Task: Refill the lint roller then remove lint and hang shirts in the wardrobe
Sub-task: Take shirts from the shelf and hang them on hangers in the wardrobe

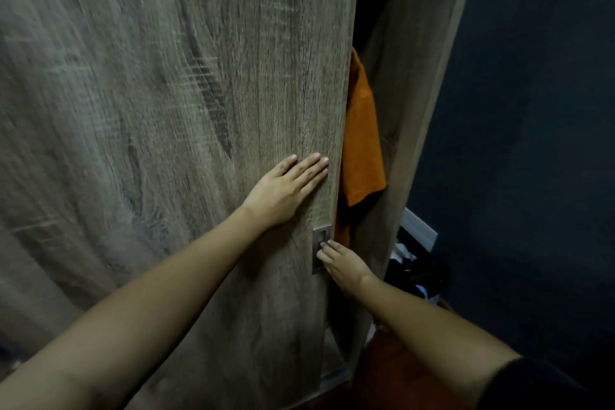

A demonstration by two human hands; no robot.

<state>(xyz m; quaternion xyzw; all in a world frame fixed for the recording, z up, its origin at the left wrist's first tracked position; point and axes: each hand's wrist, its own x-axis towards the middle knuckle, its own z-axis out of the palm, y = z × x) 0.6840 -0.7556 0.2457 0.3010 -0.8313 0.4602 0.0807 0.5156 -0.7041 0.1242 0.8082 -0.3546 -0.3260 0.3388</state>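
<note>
Head view, looking down along both bare forearms at the wardrobe.

Wardrobe door: grey-brown wood grain, fills the left and centre of the frame. Its right edge stands short of the wardrobe side panel, leaving a narrow dark gap between them. The grain is smeared by motion blur on the left.

Left hand: laid flat on the door face, palm down, near the door's right edge. Fingers straight and close together, holding nothing, tips pointing up and right toward the gap.

Right hand: lower down, at the door's right edge. Its fingertips touch a small metal recessed handle set into the door. Fingers are bent in toward the plate and close together; whether they sit inside the recess or only rest on it I cannot tell. Nothing else is held. A dark sleeve covers the upper right arm at the bottom corner.

Orange shirt: hangs inside the wardrobe, seen through the gap just right of the door edge, its hem above the level of the handle. The hanger and rail are hidden in the dark.

Right of the side panel: a dark blue wall with a white skirting strip. Below it, a heap of dark and white things on the floor, too dim to tell apart.

Lint roller: nowhere in frame.
</note>
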